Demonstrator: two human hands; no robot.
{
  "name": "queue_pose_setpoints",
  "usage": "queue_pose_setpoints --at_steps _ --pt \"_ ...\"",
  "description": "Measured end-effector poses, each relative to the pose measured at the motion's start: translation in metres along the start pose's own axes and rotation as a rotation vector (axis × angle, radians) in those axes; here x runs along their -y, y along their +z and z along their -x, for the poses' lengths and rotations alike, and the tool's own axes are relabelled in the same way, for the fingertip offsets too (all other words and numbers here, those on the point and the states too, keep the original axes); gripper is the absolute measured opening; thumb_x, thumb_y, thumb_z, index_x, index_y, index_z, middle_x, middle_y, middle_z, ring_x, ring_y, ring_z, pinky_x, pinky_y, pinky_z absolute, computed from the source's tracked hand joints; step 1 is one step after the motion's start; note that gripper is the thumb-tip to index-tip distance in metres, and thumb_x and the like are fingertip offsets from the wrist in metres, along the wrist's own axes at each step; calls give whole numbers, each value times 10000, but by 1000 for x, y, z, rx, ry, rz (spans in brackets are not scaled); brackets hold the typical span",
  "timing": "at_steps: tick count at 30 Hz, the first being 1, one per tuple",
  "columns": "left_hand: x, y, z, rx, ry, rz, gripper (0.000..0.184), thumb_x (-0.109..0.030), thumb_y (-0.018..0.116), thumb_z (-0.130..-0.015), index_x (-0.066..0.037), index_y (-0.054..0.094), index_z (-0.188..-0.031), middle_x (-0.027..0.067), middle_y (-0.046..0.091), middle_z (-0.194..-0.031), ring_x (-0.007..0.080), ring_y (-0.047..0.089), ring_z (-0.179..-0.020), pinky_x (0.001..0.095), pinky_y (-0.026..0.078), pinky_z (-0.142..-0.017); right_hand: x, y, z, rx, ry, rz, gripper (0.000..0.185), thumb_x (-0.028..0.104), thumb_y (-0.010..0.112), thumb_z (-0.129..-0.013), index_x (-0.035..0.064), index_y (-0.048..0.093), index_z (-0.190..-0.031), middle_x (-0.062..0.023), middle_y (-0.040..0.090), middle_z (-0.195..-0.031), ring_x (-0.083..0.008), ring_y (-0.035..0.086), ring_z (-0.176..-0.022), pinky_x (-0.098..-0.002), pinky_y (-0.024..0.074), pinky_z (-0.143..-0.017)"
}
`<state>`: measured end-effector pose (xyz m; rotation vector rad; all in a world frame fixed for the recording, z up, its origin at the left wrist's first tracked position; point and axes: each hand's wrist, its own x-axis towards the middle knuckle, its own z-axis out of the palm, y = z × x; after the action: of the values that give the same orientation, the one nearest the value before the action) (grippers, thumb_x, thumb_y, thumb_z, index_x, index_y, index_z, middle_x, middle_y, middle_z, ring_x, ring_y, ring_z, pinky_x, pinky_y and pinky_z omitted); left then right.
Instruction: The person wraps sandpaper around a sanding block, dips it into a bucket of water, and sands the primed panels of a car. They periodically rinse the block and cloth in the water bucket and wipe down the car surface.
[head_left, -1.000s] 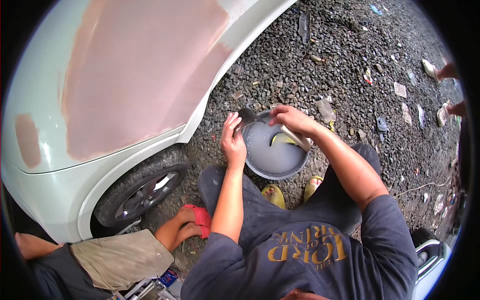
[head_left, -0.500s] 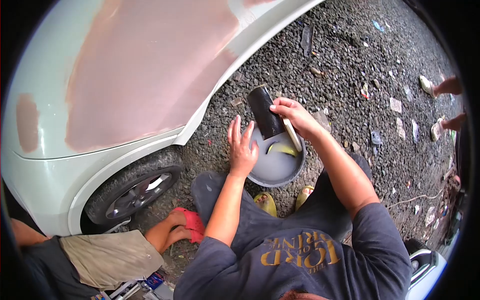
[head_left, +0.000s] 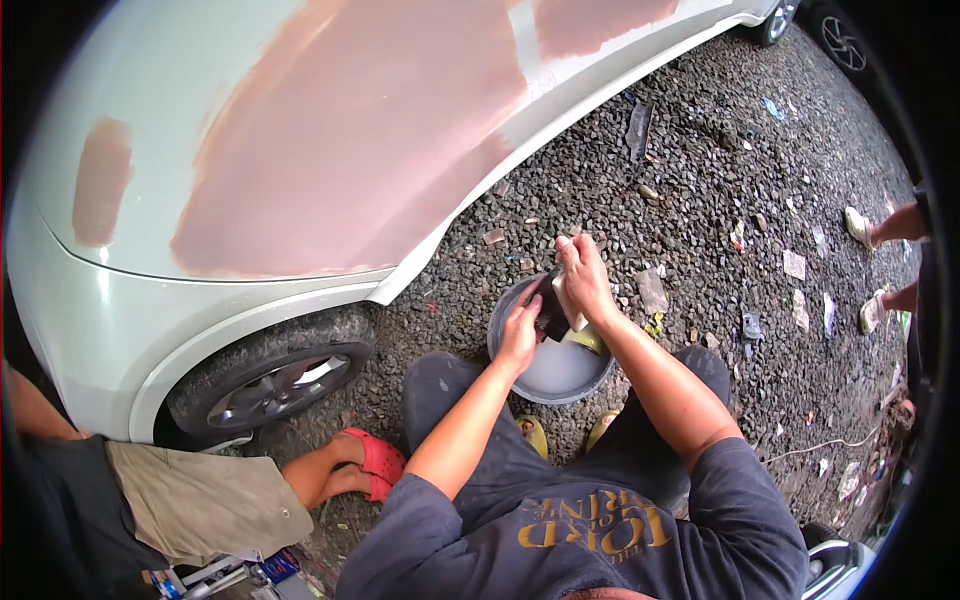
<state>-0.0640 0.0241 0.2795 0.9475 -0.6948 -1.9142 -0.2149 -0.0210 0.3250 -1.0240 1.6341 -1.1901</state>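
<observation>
at the far left, another person's khaki shorts [head_left: 200, 500] show low down, beside a white car [head_left: 85, 290] with a small pinkish-brown patch [head_left: 103, 180] and a far larger patch [head_left: 350, 150] on its side. under them sits the wheel [head_left: 285, 385], its tyre dusty, and just below that the other person's red shoes [head_left: 378, 462].

next comes the bucket [head_left: 493, 340] of cloudy water [head_left: 555, 372], standing on gravel between the squatting person's knees. the left hand [head_left: 520, 335] is over its left side, fingers against a dark sheet [head_left: 549, 314]; i can't tell whether they pinch it or only press. the sheet hangs over the water, up against a pale block [head_left: 567, 300], and the right hand [head_left: 585, 278] is closed round that block from the right. so the two hands are close together, with sheet and block between them. something yellow [head_left: 588, 342] shows at the bucket's right side.

i'd guess the sheet is light and bendy, slippery if wet, and liable to tear at a crease; better held by its edges, flat against the block. the block looks light and fairly stiff, best gripped along its long sides.

further right, the gravel [head_left: 690, 190] is strewn with litter, and someone's pale shoes [head_left: 858, 228] stand well apart.
</observation>
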Motion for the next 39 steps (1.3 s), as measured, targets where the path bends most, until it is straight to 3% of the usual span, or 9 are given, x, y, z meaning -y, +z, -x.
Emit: queue_pose_setpoints --at_steps 1,5,7,10,15,17,19,26,39 --pt "7 0 -1 15 -44 85 451 -268 445 -1112 -31 432 -1495 116 573 -1420 217 576 -1284 386 461 -1095 0 3 -1 -46 -17 1 384 367 571 -1053 -16 575 -1014 -177 634 -842 -289 593 -775 -438 488 -772" --pt "13 6 -2 -4 -32 22 447 -304 464 -1111 -17 475 -1453 80 603 -1375 181 609 -1211 354 469 -1054 -5 23 3 -162 -233 79 304 268 646 -1014 -26 572 -1037 -184 579 -1005 -306 571 -950 -412 469 -854" --pt "7 3 -3 -62 10 -116 429 -308 482 -1106 -27 506 -1429 70 621 -1346 162 616 -1186 338 472 -1042 -9 28 8 -68 -227 9 270 201 656 -995 -26 568 -1112 -185 558 -1105 -324 568 -1022 -408 472 -920" --pt "7 -18 -11 -171 8 16 356 -290 506 -1099 -43 586 -1342 65 653 -1272 150 621 -1168 332 493 -1007 -13 33 11 0 -368 -16 285 112 652 -947 -22 552 -1178 -205 550 -1187 -352 556 -1123 -411 461 -986" --pt "-9 -37 -14 -297 41 136 343 -323 512 -1094 -58 617 -1285 89 647 -1272 194 632 -1159 386 520 -996 -6 15 26 167 -665 523 487 223 812 -797 20 614 -1193 -237 558 -1312 -436 541 -1205 -504 448 -1031" --pt "-29 -29 -6 -161 66 153 417 -362 483 -1099 -35 578 -1338 106 616 -1335 220 594 -1231 415 471 -1071 1 12 33 286 -535 509 527 230 822 -785 28 602 -1219 -231 580 -1290 -433 557 -1189 -511 455 -1025" --pt "-30 -29 -9 -103 70 163 459 -384 454 -1104 -27 547 -1377 113 608 -1357 231 590 -1247 414 452 -1098 -1 12 31 274 -600 465 567 200 811 -787 31 566 -1270 -232 593 -1250 -436 563 -1173 -507 455 -1024" --pt "-39 -31 -13 -133 112 156 561 -470 490 -1077 -18 511 -1408 117 605 -1363 229 612 -1231 400 489 -1063 0 -1 23 231 -488 448 737 168 819 -797 21 448 -1417 -235 556 -1296 -408 536 -1233 -477 435 -1071" --pt "-45 -25 -12 -3 126 81 523 -383 476 -1094 20 504 -1425 143 581 -1423 260 571 -1310 433 443 -1131 -9 11 34 198 -590 445 812 176 866 -737 21 451 -1418 -217 507 -1333 -420 483 -1263 -482 421 -1086"
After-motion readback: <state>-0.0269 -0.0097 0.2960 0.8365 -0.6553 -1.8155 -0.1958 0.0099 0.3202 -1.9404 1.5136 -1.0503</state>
